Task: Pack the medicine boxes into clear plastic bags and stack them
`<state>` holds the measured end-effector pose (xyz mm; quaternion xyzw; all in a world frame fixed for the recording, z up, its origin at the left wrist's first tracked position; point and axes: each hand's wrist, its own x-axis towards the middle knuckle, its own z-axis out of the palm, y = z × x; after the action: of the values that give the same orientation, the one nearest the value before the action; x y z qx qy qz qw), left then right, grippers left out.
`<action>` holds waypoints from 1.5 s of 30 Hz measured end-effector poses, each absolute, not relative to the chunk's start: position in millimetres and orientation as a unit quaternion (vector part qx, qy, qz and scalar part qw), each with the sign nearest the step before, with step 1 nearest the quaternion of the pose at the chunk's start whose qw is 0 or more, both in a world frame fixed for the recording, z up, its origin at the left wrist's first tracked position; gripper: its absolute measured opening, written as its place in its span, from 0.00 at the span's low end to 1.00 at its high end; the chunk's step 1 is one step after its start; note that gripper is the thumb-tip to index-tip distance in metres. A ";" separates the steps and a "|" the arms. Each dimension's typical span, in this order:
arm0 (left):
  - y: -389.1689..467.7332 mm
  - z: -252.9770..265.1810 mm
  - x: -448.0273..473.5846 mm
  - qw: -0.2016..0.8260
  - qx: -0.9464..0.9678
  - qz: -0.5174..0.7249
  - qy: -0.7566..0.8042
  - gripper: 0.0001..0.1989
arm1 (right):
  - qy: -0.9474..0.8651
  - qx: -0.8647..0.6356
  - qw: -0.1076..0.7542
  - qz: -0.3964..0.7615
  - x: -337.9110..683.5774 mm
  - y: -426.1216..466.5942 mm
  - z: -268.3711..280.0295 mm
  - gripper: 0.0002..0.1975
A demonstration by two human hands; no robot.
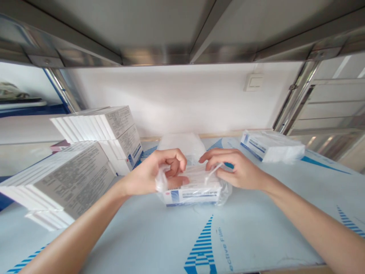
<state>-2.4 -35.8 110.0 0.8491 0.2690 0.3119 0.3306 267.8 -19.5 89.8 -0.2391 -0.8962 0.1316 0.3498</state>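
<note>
A bundle of thin white cartons [196,195] with blue print lies in the middle of the shelf, inside a clear plastic bag [227,191]. My left hand [167,169] is at the bag's left side, its fingers curled round a gathered part of the film and its thumb along the top of the cartons. On the right side, my right hand [235,168] pinches the film between bent fingers and thumb, and a narrow fold of plastic rises beside the fingertips. Some of the bag's top edge is hidden by my hands.
Stacked white cartons [76,179] stand at the left, with more stacked cartons [119,137] behind them. A film-wrapped carton bundle [273,146] lies at the right rear. Behind my hands are clear plastic bags [182,142]. A metal shelf [159,30] hangs low overhead.
</note>
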 end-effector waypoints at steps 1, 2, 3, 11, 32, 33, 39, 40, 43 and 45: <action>-37.3 113.8 -3.7 0.303 0.856 0.312 0.278 0.07 | -0.886 -0.239 0.369 0.145 269.6 -19.3 91.1 0.12; -39.0 117.4 -5.1 0.269 0.863 0.317 0.288 0.06 | -0.876 -0.240 0.387 0.162 271.5 -19.3 92.5 0.10; -40.9 120.7 -6.6 0.232 0.868 0.325 0.295 0.08 | -0.864 -0.239 0.402 0.186 273.3 -19.5 94.0 0.10; -49.1 127.4 -19.3 -0.084 0.937 0.224 0.254 0.15 | -0.784 -0.138 0.438 0.417 278.3 -26.7 105.7 0.10; -61.7 127.3 -12.0 0.023 0.922 0.087 0.378 0.07 | -0.925 -0.328 0.082 0.175 255.2 -64.0 127.2 0.16; -60.6 125.8 -12.3 0.015 0.921 0.087 0.379 0.10 | -0.921 -0.349 0.073 0.154 252.7 -66.0 125.8 0.16; -54.7 106.5 -0.7 -0.051 0.943 0.142 0.297 0.12 | -0.929 -0.345 0.102 0.081 257.0 -64.3 123.6 0.09; -54.1 102.9 2.4 -0.052 0.948 0.153 0.276 0.13 | -0.935 -0.320 0.113 0.101 258.7 -63.3 124.3 0.09; -53.2 95.3 9.2 -0.031 0.956 0.167 0.240 0.13 | -0.943 -0.254 0.134 0.166 259.1 -61.7 124.0 0.03; -52.7 93.3 10.5 -0.024 0.954 0.161 0.253 0.13 | -0.943 -0.260 0.145 0.147 255.7 -61.6 120.6 0.04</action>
<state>10.5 -52.7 93.3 0.9536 0.2531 0.1615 -0.0241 255.7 -61.6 120.6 -0.2603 -0.9431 0.1472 0.1454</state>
